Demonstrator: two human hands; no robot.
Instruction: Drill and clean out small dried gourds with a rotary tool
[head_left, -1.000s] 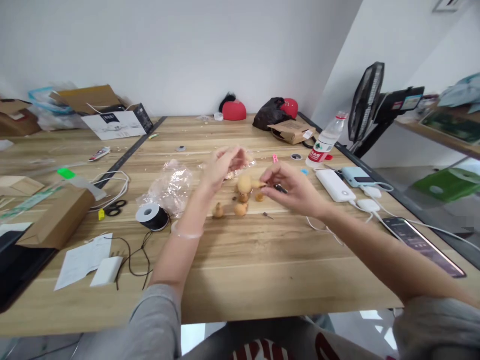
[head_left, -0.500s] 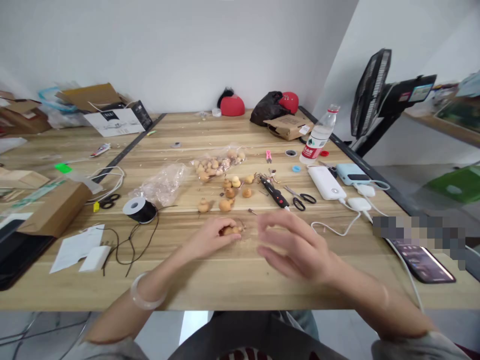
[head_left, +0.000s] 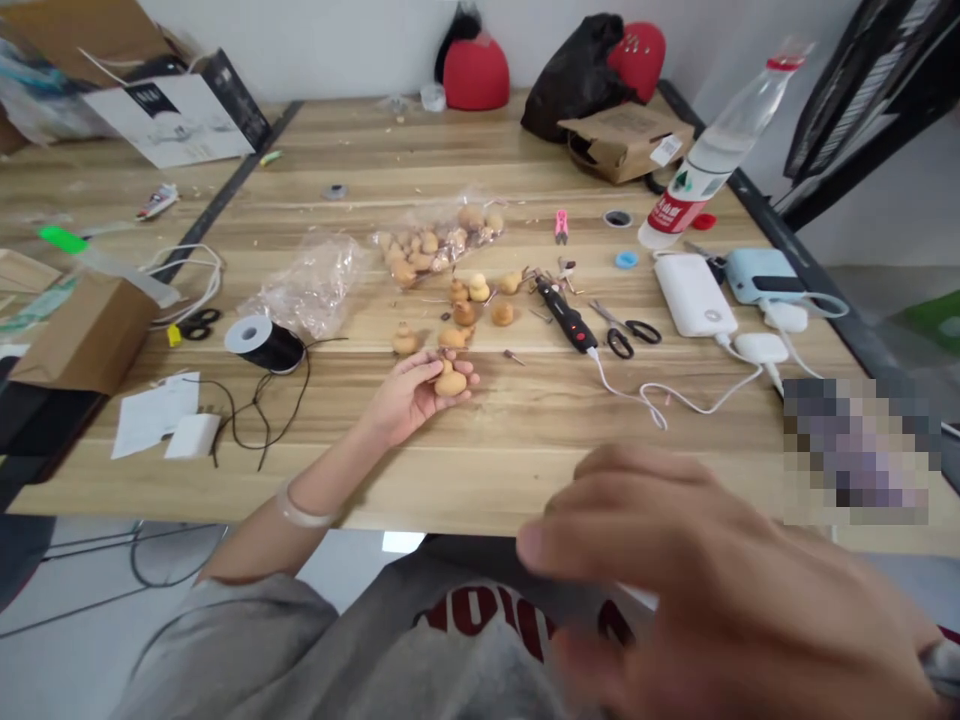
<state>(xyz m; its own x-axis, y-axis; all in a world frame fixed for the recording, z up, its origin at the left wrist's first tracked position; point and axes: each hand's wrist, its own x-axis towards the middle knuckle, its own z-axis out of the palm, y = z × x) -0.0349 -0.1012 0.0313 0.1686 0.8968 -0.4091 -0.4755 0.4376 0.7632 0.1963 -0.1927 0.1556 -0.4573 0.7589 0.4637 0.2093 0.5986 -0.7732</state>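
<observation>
In the head view, the left hand [head_left: 409, 400] lies half-curled above the counter [head_left: 480, 470], holding a small dried gourd [head_left: 451, 383] in its fingers; a slack grip could drop it among the loose gourds [head_left: 464, 313] just ahead. The right hand [head_left: 697, 590], blurred near the camera, looks loosely open and empty.

My dried gourd [head_left: 450, 382] looks matt and kinda rough. The wood tabletop [head_left: 525, 430] is smooth, and the clear plastic bag [head_left: 311, 290] is glossy.
</observation>
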